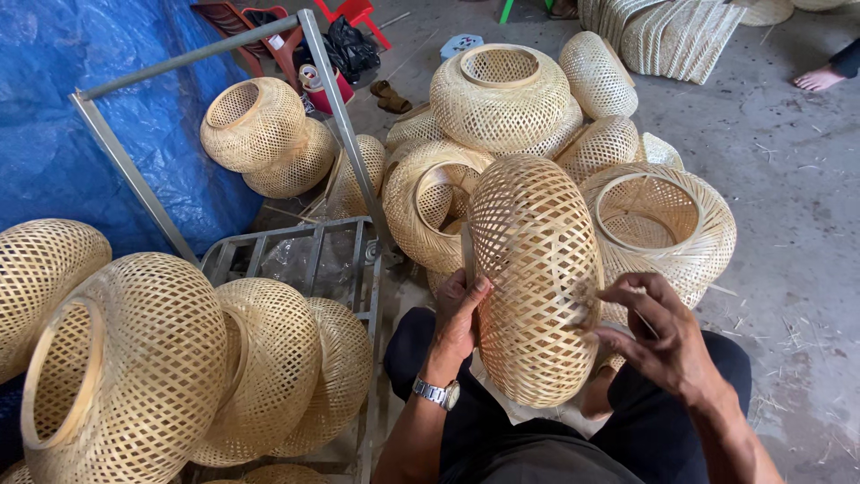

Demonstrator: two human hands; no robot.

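Woven bamboo shade (535, 278) between both hands

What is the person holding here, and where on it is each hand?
A woven bamboo lampshade, upright on the lap. The left hand grips its left side; the right hand pinches the weave on its right side.

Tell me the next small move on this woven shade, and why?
Probably pull the loose strip taut with the right hand: its fingertips pinch a thin strand at the side of the woven bamboo shade, while the left hand steadies the opposite side on the lap.
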